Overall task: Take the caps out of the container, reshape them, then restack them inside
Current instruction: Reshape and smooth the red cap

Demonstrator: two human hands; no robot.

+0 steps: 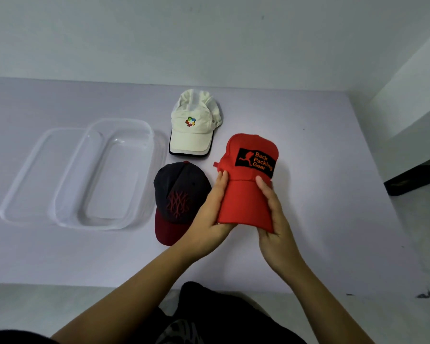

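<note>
A red cap (246, 202) with a black patch is held above the table, brim toward me. My left hand (210, 214) grips the brim's left edge and my right hand (273, 217) grips its right edge. A dark navy cap with a maroon brim (178, 194) lies on the table just left of my left hand. Farther back lies a white cap with a coloured logo (193, 125). The clear plastic container (60, 189) stands at the left with nothing inside.
A clear lid (23, 189) lies partly under the container's left side. The pale table (333, 170) ends at a front edge near my lap. A white wall and a dark object (412, 177) stand at the right.
</note>
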